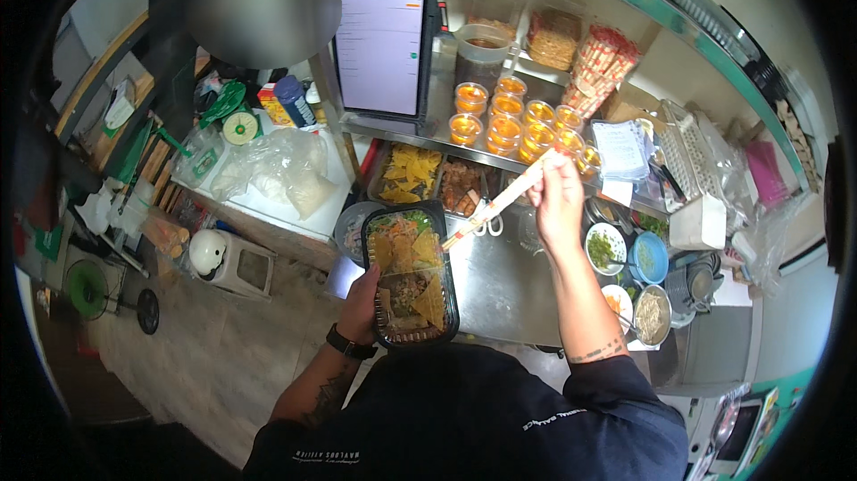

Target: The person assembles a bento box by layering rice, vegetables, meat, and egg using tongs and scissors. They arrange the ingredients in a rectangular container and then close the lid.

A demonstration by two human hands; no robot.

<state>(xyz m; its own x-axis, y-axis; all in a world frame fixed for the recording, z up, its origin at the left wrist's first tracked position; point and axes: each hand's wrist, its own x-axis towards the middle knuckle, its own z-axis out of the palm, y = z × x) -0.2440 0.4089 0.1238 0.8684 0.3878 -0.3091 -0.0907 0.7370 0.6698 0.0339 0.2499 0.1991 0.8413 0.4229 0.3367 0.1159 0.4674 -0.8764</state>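
Note:
My left hand (361, 301) grips the lower left side of a black takeout container (453, 298), close to my body. Inside it are yellow chips (428, 302), greens and a chopped filling. Clear plastic glints along its edge; whether a lid covers it I cannot tell. In my right hand (560, 200), fingers closed, is a long paper-sleeved chopstick packet (500, 203). It slants down to the left, and its lower end meets or overlaps the container's right edge. Behind my right hand stand several clear cups of orange sauce (505, 135) with lids.
A tablet (379, 57) stands on the shelf, with a bundle of similar packets (605, 66) to its right. Chip tray (411, 173) and meat tray (462, 186) sit below. Topping bowls (605, 249) crowd the right; a plastic bag (277, 169) and scale (239, 128) lie left.

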